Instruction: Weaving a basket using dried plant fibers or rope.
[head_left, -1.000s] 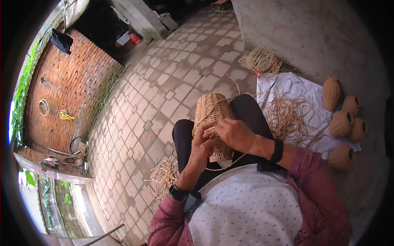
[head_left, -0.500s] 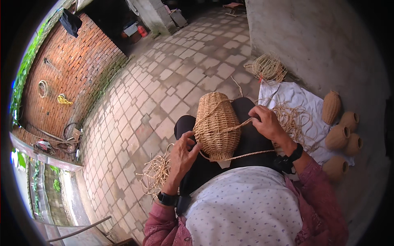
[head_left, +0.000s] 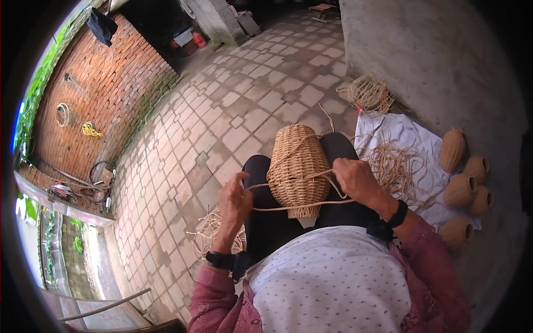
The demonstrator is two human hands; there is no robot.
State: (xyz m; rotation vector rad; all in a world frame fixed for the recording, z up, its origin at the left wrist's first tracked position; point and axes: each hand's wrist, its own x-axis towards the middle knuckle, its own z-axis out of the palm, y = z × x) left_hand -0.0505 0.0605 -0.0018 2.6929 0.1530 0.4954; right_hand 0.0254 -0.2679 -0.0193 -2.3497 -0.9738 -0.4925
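Observation:
A woven straw basket [head_left: 297, 161], vase-shaped with a bulging middle, rests on my dark-trousered lap, tilted with its narrow end toward me. Twisted straw cord [head_left: 277, 209] crosses in front of that narrow end. To the left of the basket, my left hand [head_left: 233, 200] is closed on the cord, one strand running from it to the weave and another stretching right. My right hand [head_left: 358, 180] pinches the cord at the basket's right side, where a short loop hangs below the fingers. Its fingertips are partly hidden by the hand.
Loose straw cord [head_left: 394, 166] lies heaped on a white cloth [head_left: 438, 172] to my right, beside several finished woven vases [head_left: 459, 190]. A coil of cord [head_left: 369, 93] sits by the grey wall. Another tangle [head_left: 208, 233] lies on the paving at my left.
My left hand has moved up and away from the basket's side, closing on the cord and drawing it left. My right hand has come in closer to the basket and turned downward.

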